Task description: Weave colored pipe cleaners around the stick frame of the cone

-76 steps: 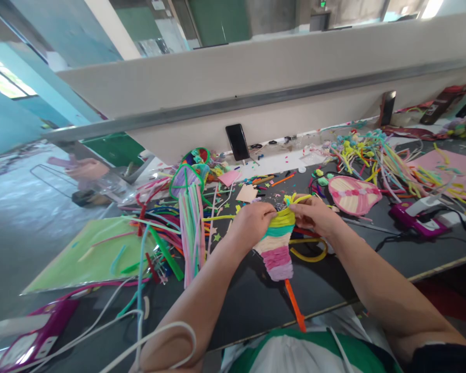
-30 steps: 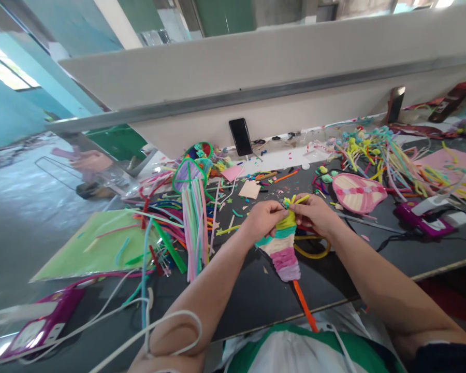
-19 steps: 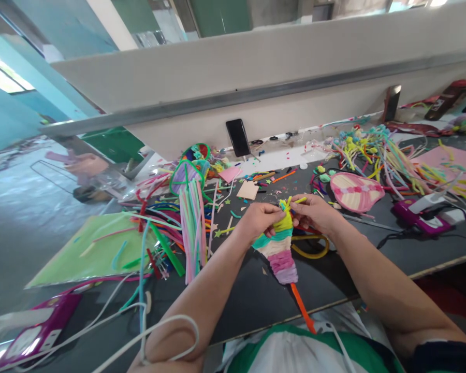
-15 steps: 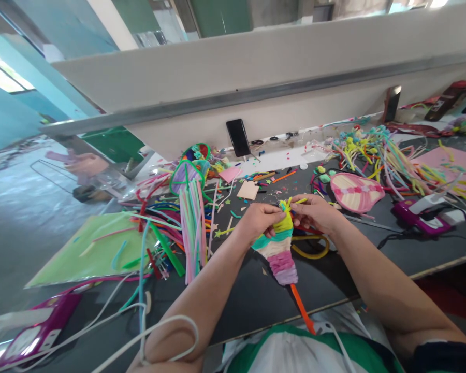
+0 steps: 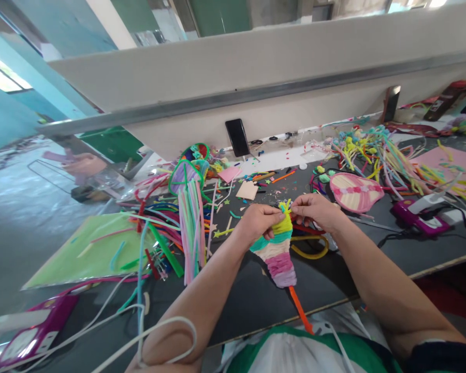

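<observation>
A striped pipe-cleaner craft piece (image 5: 280, 263) is held over the dark table between my hands. Its bands run yellow, teal, cream, magenta and lilac, and an orange strip (image 5: 301, 310) hangs from the narrow lower end. My left hand (image 5: 259, 221) is closed on the upper left edge, thumb on the yellow band. At the top right, my right hand (image 5: 316, 211) pinches near the short yellow pipe-cleaner ends (image 5: 286, 207) that stick up; the fingertips partly hide what they grip. Just below my right hand lies a mustard-yellow loop (image 5: 314, 249).
Bundles of pastel pipe cleaners (image 5: 190, 228) lie left, beside a green sheet (image 5: 89, 248). A phone (image 5: 237, 137) leans on the white partition. Rightward are a pink-edged craft piece (image 5: 355, 191), a pipe-cleaner heap (image 5: 368, 150) and a purple power strip (image 5: 421, 218). White cables (image 5: 166, 324) cross my left arm.
The long yellow end that reached over my right fingers no longer shows there. My right fingertips have shifted slightly; my left hand keeps its hold on the craft piece.
</observation>
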`<action>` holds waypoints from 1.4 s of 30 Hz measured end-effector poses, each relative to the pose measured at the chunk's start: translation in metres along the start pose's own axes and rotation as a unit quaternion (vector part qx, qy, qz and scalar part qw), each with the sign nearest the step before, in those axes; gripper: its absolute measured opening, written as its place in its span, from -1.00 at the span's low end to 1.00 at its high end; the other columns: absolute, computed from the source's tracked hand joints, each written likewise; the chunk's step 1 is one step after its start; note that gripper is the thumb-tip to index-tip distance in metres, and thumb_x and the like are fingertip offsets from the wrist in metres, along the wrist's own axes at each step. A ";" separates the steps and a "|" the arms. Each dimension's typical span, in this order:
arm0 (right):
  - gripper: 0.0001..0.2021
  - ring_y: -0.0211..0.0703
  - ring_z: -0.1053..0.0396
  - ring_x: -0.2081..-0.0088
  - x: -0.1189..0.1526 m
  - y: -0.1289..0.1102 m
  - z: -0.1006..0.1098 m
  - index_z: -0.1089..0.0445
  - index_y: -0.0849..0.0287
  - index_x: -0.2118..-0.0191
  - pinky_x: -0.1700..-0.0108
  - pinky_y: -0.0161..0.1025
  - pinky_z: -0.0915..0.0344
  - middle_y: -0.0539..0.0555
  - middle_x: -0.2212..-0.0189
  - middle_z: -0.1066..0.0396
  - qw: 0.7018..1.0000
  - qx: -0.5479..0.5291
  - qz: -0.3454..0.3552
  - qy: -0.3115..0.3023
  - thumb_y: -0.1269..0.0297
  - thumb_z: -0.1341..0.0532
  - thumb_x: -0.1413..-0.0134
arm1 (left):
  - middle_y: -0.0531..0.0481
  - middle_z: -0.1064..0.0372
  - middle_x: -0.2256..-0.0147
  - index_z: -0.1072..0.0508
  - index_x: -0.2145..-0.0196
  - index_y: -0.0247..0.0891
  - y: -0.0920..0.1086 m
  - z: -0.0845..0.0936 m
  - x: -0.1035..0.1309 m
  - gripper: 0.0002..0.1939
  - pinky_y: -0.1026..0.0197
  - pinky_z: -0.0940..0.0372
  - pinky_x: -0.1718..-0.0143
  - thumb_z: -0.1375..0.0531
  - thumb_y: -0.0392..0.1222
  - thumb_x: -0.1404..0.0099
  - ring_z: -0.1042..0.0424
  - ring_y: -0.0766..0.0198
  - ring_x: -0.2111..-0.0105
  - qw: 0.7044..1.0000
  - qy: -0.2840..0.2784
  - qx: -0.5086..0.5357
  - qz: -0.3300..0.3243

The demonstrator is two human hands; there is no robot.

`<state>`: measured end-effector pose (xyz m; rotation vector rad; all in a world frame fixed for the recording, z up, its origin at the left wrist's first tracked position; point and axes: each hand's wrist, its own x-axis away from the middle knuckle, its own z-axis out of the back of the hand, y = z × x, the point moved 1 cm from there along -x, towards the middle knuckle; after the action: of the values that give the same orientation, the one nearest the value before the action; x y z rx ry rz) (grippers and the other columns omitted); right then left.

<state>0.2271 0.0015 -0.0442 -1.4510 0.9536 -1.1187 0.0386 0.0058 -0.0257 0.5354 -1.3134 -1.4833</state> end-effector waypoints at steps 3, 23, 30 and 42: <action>-0.84 -0.36 -0.32 0.62 -0.001 0.000 -0.001 -0.39 0.21 0.47 0.65 -0.46 -0.21 -0.02 0.61 -0.43 0.999 0.039 0.004 0.015 0.26 -0.34 0.21 | 0.11 -0.27 0.76 -0.57 0.19 -0.37 -0.002 -0.002 0.000 -0.66 0.38 -0.22 0.72 -0.27 -0.08 -0.15 -0.28 0.38 0.76 1.000 -0.015 -0.005 -0.007; -0.84 -0.26 -0.32 0.56 -0.007 0.011 -0.015 -0.32 0.10 0.29 0.50 -0.28 -0.28 -0.01 0.45 -0.42 0.976 0.122 0.095 0.152 0.32 -0.22 0.09 | 0.11 -0.26 0.78 -0.57 0.19 -0.37 -0.002 -0.003 0.000 -0.68 0.35 -0.26 0.68 -0.24 -0.09 -0.19 -0.30 0.35 0.74 0.999 0.003 -0.036 -0.022; -0.89 -0.19 -0.34 0.40 0.005 0.004 -0.015 -0.41 0.14 0.40 0.30 -0.25 -0.23 0.06 0.45 -0.42 0.857 0.354 0.270 0.258 0.30 -0.15 -0.08 | 0.10 -0.28 0.77 -0.56 0.15 -0.37 -0.006 0.005 0.000 -0.64 0.33 -0.27 0.69 -0.25 -0.06 -0.17 -0.33 0.32 0.73 0.999 0.023 -0.029 -0.033; -0.83 -0.16 -0.40 0.36 0.008 0.011 -0.031 -0.45 0.11 0.42 0.30 -0.28 -0.21 0.05 0.45 -0.48 0.871 0.382 0.243 0.192 0.32 -0.12 -0.10 | 0.11 -0.25 0.77 -0.59 0.23 -0.31 -0.001 -0.002 0.006 -0.70 0.39 -0.22 0.68 -0.16 -0.07 -0.24 -0.32 0.36 0.73 0.995 0.033 -0.081 -0.047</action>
<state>0.1990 -0.0156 -0.0528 -0.3198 0.9145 -1.2143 0.0378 -0.0003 -0.0253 0.5411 -1.1177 -1.6208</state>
